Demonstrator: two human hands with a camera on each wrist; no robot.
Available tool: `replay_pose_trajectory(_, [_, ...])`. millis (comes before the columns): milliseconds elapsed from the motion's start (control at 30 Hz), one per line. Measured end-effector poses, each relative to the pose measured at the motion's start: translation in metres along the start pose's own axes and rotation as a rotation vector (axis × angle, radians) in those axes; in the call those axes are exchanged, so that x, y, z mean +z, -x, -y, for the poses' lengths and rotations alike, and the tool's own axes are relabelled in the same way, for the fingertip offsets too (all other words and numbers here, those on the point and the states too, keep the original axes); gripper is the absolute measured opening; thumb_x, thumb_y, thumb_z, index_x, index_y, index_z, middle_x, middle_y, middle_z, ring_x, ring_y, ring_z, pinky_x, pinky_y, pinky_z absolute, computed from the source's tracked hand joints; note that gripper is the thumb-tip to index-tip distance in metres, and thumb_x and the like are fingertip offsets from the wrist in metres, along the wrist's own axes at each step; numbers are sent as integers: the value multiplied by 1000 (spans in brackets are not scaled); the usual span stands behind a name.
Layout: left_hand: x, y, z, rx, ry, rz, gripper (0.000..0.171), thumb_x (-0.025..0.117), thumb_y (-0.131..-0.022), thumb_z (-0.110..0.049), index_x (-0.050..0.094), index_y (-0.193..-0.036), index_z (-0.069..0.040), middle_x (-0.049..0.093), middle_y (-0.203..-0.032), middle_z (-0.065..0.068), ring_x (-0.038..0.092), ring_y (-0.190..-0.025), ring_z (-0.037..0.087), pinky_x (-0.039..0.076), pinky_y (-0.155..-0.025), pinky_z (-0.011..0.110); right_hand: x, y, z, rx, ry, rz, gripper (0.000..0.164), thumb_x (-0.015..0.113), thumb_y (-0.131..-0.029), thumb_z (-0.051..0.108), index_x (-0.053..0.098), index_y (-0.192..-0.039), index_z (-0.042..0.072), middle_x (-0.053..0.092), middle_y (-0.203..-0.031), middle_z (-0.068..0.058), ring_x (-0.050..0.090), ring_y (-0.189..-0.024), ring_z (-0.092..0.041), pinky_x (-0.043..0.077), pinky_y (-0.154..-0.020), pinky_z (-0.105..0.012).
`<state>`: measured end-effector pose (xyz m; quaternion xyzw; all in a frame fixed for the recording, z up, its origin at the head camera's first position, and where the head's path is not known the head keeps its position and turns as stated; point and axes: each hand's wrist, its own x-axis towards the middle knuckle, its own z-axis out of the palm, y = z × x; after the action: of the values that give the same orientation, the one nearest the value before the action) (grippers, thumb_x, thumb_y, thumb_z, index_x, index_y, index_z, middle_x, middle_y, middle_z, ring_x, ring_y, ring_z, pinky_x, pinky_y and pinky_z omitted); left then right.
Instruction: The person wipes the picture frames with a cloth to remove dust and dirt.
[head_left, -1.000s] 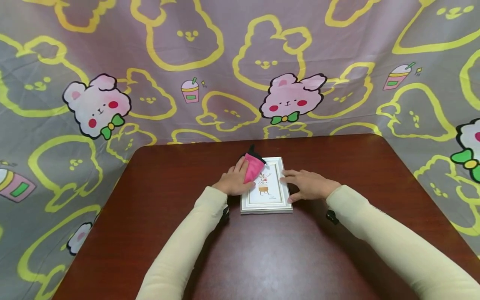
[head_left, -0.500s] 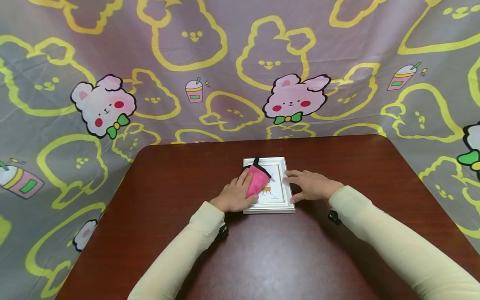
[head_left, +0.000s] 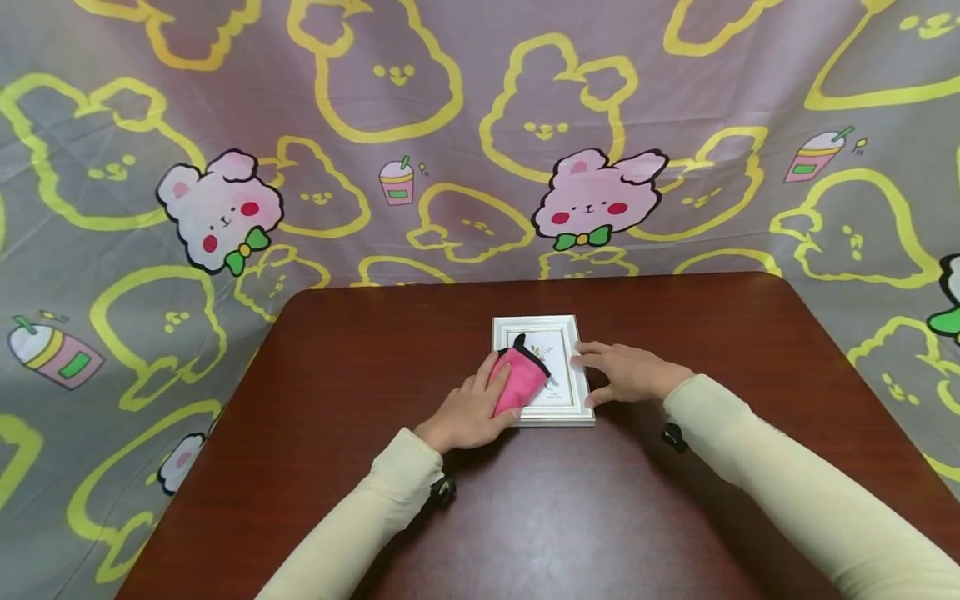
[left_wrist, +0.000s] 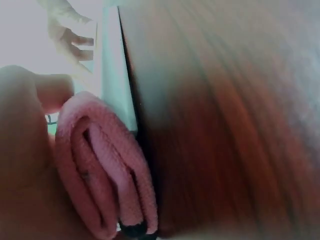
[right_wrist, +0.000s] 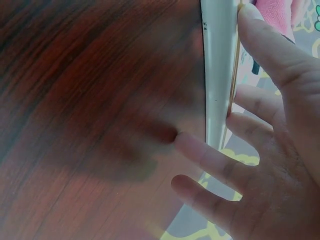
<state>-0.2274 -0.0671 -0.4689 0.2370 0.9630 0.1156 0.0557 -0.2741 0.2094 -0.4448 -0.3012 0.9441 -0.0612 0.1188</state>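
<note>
A white picture frame (head_left: pixel 534 322) lies flat on the table, with a small printed picture inside. My left hand (head_left: pixel 467 412) holds a folded pink cloth (head_left: pixel 523 387) with black edging against the left and lower part of the picture. In the left wrist view the cloth's thick folds (left_wrist: pixel 92 160) show beneath the hand. My right hand (head_left: pixel 630 372) rests at the frame's right edge, fingers spread. Its thumb (right_wrist: pixel 262 40) touches the frame's side (right_wrist: pixel 219 65) in the right wrist view, and two lower fingers reach toward the tabletop. Part of the picture is hidden by the cloth.
The dark red-brown wooden table (head_left: pixel 375 350) has rounded far corners. Behind it and along both sides hangs a grey-pink curtain (head_left: pixel 465 125) printed with yellow outlines and bears.
My left hand and the cloth have slid toward me, from the frame's upper left to its lower part. The right hand keeps its place at the frame's edge.
</note>
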Motion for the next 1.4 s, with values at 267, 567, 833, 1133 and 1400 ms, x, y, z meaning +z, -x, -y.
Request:
replay_pose_trajectory(267, [-7,0,4,-226,123,-93,81,42,-88,-55,18,-146,-4,30,-148,13,41,-128,33,39,-99,48,0,0,4,22,-20,1,79,67,-73,51,41,-139,17,28,-150,-10,38,-130,-34,39,-99,-49])
replay_pose_trajectory(567, [-13,2,5,-323,85,-53,85,47,-82,-61,37,-136,4,50,-129,20,49,-117,34,44,-93,46,1,-2,8,15,-23,10,78,67,-74,51,41,-139,16,29,-150,-10,39,-130,-33,38,-100,-49])
replay_pose_trajectory(833, [-16,0,10,-396,258,-50,74,62,-70,-62,54,-112,-2,60,-97,10,57,-83,23,48,-69,35,2,0,9,46,-45,18,79,68,-74,50,40,-139,16,28,-151,-10,36,-133,-33,37,-101,-49])
replay_pose_trajectory(1133, [-19,4,10,-449,319,-55,78,65,-69,-62,49,-118,-3,61,-95,12,57,-81,23,46,-66,34,-1,-3,10,39,-64,22,80,67,-74,51,39,-140,18,26,-152,-9,34,-134,-33,35,-102,-51])
replay_pose_trajectory(1400, [-15,5,10,-402,326,-128,58,61,-77,-52,53,-110,-6,63,-87,9,58,-78,23,46,-67,34,-2,-1,6,37,-65,27,81,68,-73,51,39,-140,17,26,-152,-10,33,-134,-35,35,-102,-53])
